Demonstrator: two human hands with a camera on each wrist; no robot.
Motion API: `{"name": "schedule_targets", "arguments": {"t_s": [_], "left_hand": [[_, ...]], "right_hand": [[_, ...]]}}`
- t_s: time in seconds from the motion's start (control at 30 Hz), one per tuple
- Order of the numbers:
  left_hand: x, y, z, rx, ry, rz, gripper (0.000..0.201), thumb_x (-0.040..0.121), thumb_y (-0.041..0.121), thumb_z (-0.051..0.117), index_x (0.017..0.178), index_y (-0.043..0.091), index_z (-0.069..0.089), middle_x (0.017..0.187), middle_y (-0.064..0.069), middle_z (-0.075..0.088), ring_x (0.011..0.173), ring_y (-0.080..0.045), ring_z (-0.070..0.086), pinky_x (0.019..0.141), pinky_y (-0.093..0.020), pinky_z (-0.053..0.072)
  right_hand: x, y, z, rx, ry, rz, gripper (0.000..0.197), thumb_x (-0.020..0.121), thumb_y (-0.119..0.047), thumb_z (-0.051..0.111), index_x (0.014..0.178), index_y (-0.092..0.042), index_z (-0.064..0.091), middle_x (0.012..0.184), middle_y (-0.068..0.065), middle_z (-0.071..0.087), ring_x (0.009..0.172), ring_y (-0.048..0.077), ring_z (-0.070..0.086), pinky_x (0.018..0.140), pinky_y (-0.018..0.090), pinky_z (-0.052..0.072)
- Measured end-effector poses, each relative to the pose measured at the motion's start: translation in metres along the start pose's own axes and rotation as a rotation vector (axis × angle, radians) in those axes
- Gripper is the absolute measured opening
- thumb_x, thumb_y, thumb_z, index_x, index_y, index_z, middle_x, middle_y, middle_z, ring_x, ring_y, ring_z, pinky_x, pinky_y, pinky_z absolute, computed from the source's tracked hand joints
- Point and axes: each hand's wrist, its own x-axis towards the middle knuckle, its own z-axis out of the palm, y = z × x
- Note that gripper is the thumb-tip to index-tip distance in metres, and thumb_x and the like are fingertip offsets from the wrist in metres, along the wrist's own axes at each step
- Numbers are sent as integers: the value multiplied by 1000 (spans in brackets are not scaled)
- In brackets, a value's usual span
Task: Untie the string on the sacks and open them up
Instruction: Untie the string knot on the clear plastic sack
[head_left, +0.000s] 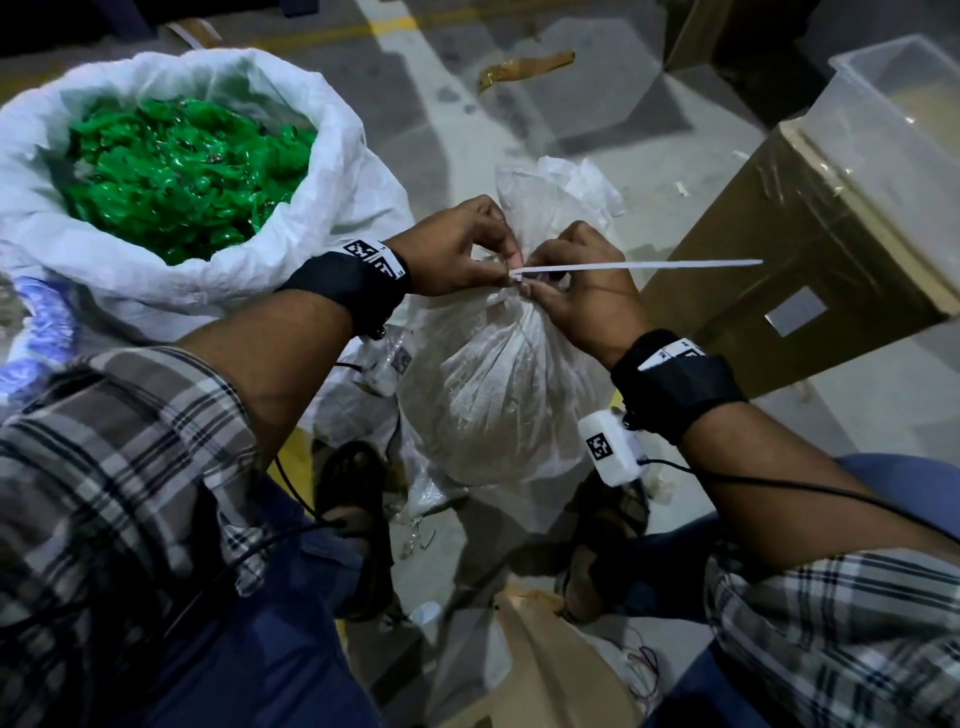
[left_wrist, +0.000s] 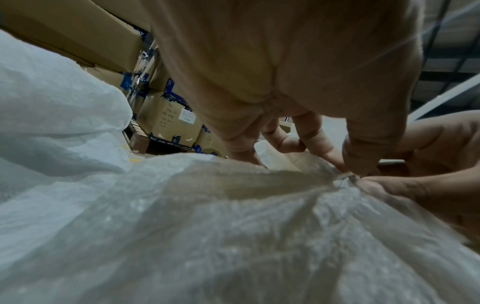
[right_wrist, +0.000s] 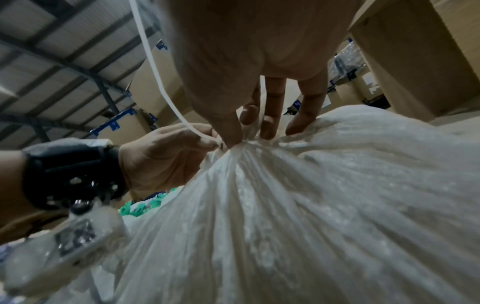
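Note:
A translucent white sack (head_left: 498, 395) stands on the floor between my feet, its neck gathered and bound by a flat white tie strap (head_left: 639, 266). The strap's stiff tail points right. My left hand (head_left: 511, 273) pinches the strap at the knot with thumb and forefinger. My right hand (head_left: 532, 292) grips the bunched neck just beside it. In the left wrist view the left hand (left_wrist: 359, 166) meets the sack (left_wrist: 233, 226) at the knot. In the right wrist view the right hand (right_wrist: 246, 133) holds the sack (right_wrist: 311, 205) neck, and the strap (right_wrist: 155, 72) curves up.
An open white sack (head_left: 332, 171) full of green pieces stands to the left. A tall cardboard box (head_left: 810, 249) with a clear plastic bin (head_left: 893, 104) on it stands at the right. My sandalled feet (head_left: 358, 519) flank the sack. Scraps and wires litter the concrete floor.

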Motion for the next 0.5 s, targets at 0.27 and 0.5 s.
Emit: {"name": "schedule_targets", "arguments": {"t_s": [0.27,0.5], "left_hand": [[2,2,0,-19,-14,-27,13,87,20,76,100,20,74,102,4,48,103,-13,56,92,-6,36],[1,2,-3,-88,21,-43,15,87,20,77,99,12,76,93,12,49,91,-1,55,87,-4,36]], "right_hand": [[3,1,-9,-9,-52,-8,17,87,-28,71,82,-12,65,94,9,48,78,20,56,68,34,51],[4,4,-3,99,-30,54,11,79,-21,81,88,-21,75,99,8,56,82,11,56,70,18,47]]}}
